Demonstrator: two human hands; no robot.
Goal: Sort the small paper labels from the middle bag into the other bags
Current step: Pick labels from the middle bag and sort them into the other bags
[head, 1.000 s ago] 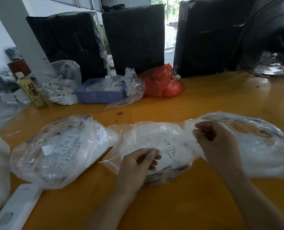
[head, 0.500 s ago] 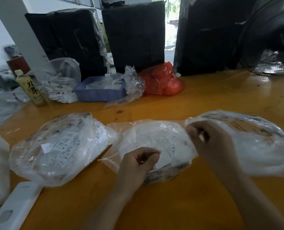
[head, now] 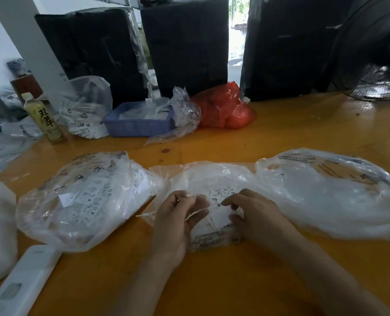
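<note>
Three clear bags held paper labels; at the middle bag point(head: 214, 179), the left hand point(head: 178, 215) pinched plastic, and the right hand point(head: 253, 213) fingered labels point(head: 221, 216), grip unclear.

A glossy orange-yellow bench point(head: 280, 142) fills the lower view, with bright reflections toward 2 o'clock. Along its far edge stand three tall black wrapped bundles: one at 11 o'clock point(head: 86, 55), one at 12 o'clock point(head: 185, 46), one at 1 o'clock point(head: 287, 49). Daylight and green foliage show through the gap point(head: 237, 30) between the last two. A white pillar point(head: 27, 39) rises at 10 o'clock. A dark fan point(head: 376, 53) stands at 2 o'clock.
</note>
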